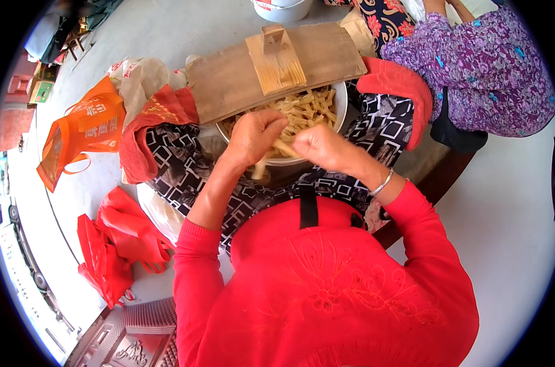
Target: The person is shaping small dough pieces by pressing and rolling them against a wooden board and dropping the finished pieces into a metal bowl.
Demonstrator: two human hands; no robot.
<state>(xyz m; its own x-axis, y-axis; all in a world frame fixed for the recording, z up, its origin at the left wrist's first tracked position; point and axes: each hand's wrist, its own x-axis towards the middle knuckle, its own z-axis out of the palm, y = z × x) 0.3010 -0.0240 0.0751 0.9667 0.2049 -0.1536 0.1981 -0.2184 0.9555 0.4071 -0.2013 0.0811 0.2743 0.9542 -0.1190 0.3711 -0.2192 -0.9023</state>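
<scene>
My left hand is closed above the near left part of a metal basin, with a pale yellow-brown strip of food hanging below it. Close by on the right, my right hand is also closed, its fingertips on a similar strip that reaches toward the left hand. Many yellow-brown strips fill the basin; I cannot tell what food they are. Lying across the far rim is a wooden board, with a lighter block and an upright peg on top.
Red towels drape over both my knees. An orange bag and red bags lie at left. Another person in a purple flowered top sits at the far right. A white bucket stands at the back.
</scene>
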